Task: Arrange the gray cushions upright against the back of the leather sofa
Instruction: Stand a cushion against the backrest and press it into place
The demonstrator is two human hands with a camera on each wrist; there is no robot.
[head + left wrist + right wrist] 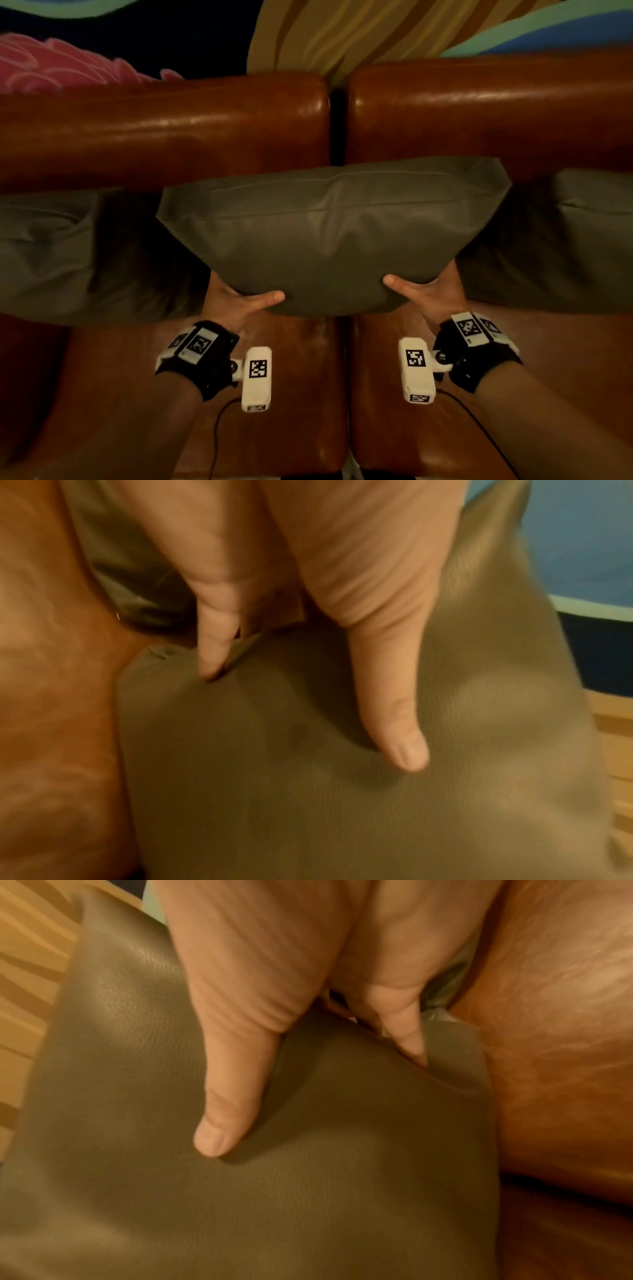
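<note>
From the head view, the middle cushion (pixel 329 236) is gripped at its lower edge by both hands. The left hand (pixel 236 303) holds the lower left corner, thumb laid across the front face and fingers hidden behind. The right hand (pixel 428 291) holds the lower right corner the same way, thumb in front and fingers out of sight at the back. Between the two grips the cushion's bottom edge sags toward the sofa seat (pixel 274 394), though whether it touches the leather cannot be told. Above the grips the cushion stands roughly upright, its top edge reaching up over the sofa back (pixel 164 137) at the gap between the two back sections. Outside the left grip another gray cushion (pixel 51 253) leans against the back; outside the right grip a third cushion (pixel 565 240) does likewise. Behind the sofa hangs a colourful wall painting (pixel 342 31).

From the left wrist view, the left hand (pixel 308 561) pinches the middle cushion (pixel 342 777): the thumb presses into the gray face while a finger digs in at the corner seam. Brown sofa leather (pixel 51 696) lies just beside that corner.

From the right wrist view, the right hand (pixel 274 961) clamps the middle cushion (pixel 240 1204) likewise, thumb dented into the front and a fingertip tucked into the edge. Sofa leather (pixel 565 1042) lies just beside the corner.
</note>
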